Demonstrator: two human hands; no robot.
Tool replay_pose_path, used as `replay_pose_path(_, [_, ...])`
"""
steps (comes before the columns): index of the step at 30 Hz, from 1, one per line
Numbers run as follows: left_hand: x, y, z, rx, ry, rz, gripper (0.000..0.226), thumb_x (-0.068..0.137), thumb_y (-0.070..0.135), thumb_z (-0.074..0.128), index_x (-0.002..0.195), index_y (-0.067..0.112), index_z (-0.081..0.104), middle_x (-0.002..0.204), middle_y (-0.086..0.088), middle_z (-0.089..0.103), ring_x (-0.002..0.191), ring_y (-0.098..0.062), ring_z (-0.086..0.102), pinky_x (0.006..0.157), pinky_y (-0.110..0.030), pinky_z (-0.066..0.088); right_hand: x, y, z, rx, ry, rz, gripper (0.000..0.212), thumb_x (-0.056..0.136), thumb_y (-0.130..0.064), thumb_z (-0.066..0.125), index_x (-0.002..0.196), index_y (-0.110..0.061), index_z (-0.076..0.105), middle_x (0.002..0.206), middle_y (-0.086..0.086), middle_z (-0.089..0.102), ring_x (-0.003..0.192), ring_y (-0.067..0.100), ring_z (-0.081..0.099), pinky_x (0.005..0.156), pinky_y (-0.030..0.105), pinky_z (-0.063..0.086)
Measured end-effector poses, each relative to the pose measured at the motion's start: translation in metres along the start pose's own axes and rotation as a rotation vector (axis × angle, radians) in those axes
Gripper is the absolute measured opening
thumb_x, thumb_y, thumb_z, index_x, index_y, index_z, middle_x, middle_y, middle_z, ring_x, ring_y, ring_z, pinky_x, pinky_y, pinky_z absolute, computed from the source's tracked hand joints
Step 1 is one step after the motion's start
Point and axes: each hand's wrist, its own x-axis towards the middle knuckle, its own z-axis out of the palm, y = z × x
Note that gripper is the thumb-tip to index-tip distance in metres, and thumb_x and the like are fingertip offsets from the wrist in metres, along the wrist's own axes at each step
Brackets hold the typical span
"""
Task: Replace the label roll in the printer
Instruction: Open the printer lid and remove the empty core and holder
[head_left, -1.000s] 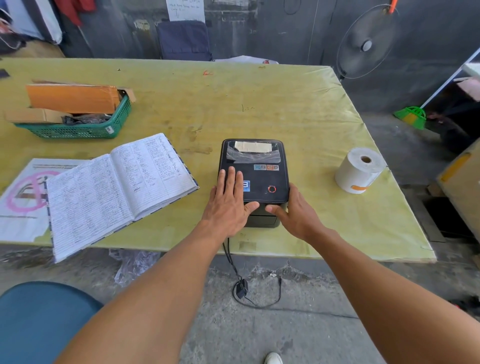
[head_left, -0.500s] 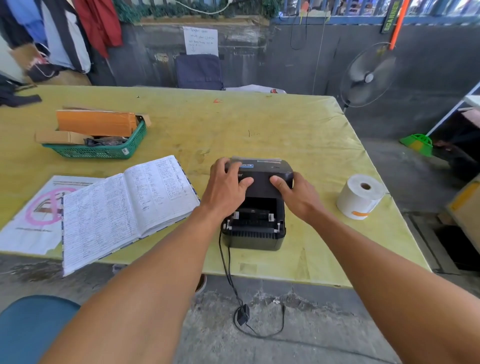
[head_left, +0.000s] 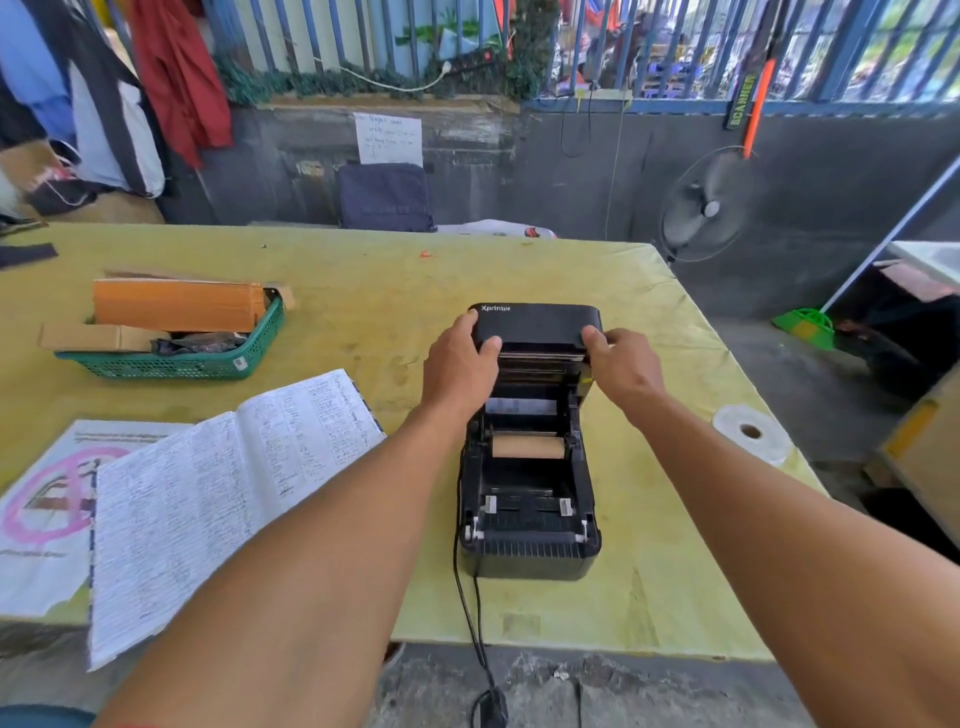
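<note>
A black label printer (head_left: 530, 540) stands near the front edge of the yellow-green table (head_left: 363, 291). Its lid (head_left: 537, 325) is swung up and back. My left hand (head_left: 460, 364) grips the lid's left corner and my right hand (head_left: 621, 364) grips its right corner. Inside the open bay lies a bare brown cardboard core (head_left: 527, 447). A full white label roll (head_left: 750, 434) lies on the table to the right of the printer, apart from it.
An open written ledger (head_left: 218, 488) lies left of the printer, over a printed sheet (head_left: 47, 514). A green basket (head_left: 176, 364) with cardboard boxes sits at the back left. The printer's cable (head_left: 472, 623) hangs over the front edge. A fan (head_left: 706, 208) stands beyond the table's right corner.
Both hands have lifted the printer's lid from flat and shut to fully raised. The bay with the brown core has come into sight. The camera has tilted upward.
</note>
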Motion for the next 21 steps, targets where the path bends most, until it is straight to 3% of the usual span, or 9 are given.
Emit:
replay_pose_path(2, [0.009,0.000,0.004,-0.041,-0.031,-0.024,0.050,0.098,0.031,0.045,0.146,0.022,0.038,0.146,-0.002,0.048,0.126,-0.024,0.050,0.095,-0.030,0.040,0.006,-0.003,0.002,0.013,0.002,-0.006,0.047,0.100,-0.043,0.044,0.096,-0.002,0.066,0.091,0.016,0.068,0.090,0.037,0.063,0.081,0.042,0.050])
replay_pose_path(4, [0.021,-0.001,0.008,-0.075,-0.021,-0.046,0.047,0.099,0.029,0.041,0.146,0.024,0.039,0.146,-0.001,0.048,0.115,-0.020,0.056,0.088,-0.026,0.041,0.015,-0.006,0.004,0.020,0.008,0.002,0.047,0.100,-0.042,0.044,0.090,-0.002,0.065,0.087,0.016,0.068,0.087,0.036,0.063,0.075,0.040,0.049])
replay_pose_path(7, [0.039,-0.005,0.013,-0.092,-0.020,-0.072,0.044,0.100,0.029,0.042,0.144,0.026,0.042,0.142,0.001,0.052,0.075,0.001,0.054,0.060,-0.003,0.037,0.031,-0.011,0.007,0.034,0.002,0.032,0.048,0.098,-0.044,0.046,0.094,-0.001,0.066,0.087,0.015,0.068,0.079,0.032,0.061,0.069,0.037,0.046])
replay_pose_path(8, [0.043,-0.006,0.015,-0.097,-0.021,-0.080,0.044,0.100,0.030,0.043,0.143,0.027,0.043,0.141,0.002,0.053,0.063,0.008,0.047,0.048,0.001,0.032,0.036,-0.012,0.007,0.033,-0.010,0.045,0.048,0.097,-0.045,0.046,0.096,-0.001,0.066,0.087,0.014,0.068,0.076,0.030,0.060,0.068,0.037,0.046])
replay_pose_path(10, [0.051,-0.008,0.019,-0.096,-0.007,-0.094,0.043,0.099,0.032,0.045,0.142,0.028,0.045,0.140,0.003,0.054,0.057,0.012,0.039,0.039,0.000,0.031,0.046,-0.013,0.008,0.029,-0.044,0.061,0.048,0.097,-0.046,0.046,0.097,-0.002,0.065,0.088,0.014,0.068,0.076,0.030,0.061,0.072,0.041,0.052])
replay_pose_path(13, [0.061,-0.006,0.026,-0.064,0.020,-0.102,0.042,0.099,0.033,0.044,0.141,0.027,0.047,0.139,0.003,0.055,0.062,0.007,0.044,0.047,-0.003,0.027,0.057,-0.014,0.009,0.031,-0.064,0.072,0.049,0.097,-0.048,0.047,0.097,-0.003,0.066,0.090,0.015,0.069,0.080,0.031,0.064,0.081,0.049,0.058])
replay_pose_path(17, [0.064,-0.003,0.032,-0.071,0.063,-0.111,0.042,0.098,0.034,0.042,0.139,0.027,0.048,0.133,0.002,0.060,0.078,-0.011,0.057,0.062,-0.023,0.041,0.063,-0.016,0.012,0.019,-0.034,0.069,0.051,0.096,-0.050,0.046,0.096,-0.003,0.065,0.088,0.015,0.069,0.076,0.032,0.063,0.077,0.046,0.055])
replay_pose_path(21, [0.057,-0.006,0.036,-0.054,0.121,-0.098,0.042,0.097,0.038,0.041,0.137,0.030,0.049,0.120,0.000,0.064,0.086,-0.015,0.058,0.068,-0.027,0.041,0.058,-0.009,0.015,0.045,0.000,0.052,0.049,0.095,-0.052,0.044,0.101,-0.007,0.062,0.091,0.012,0.068,0.083,0.031,0.064,0.073,0.042,0.051])
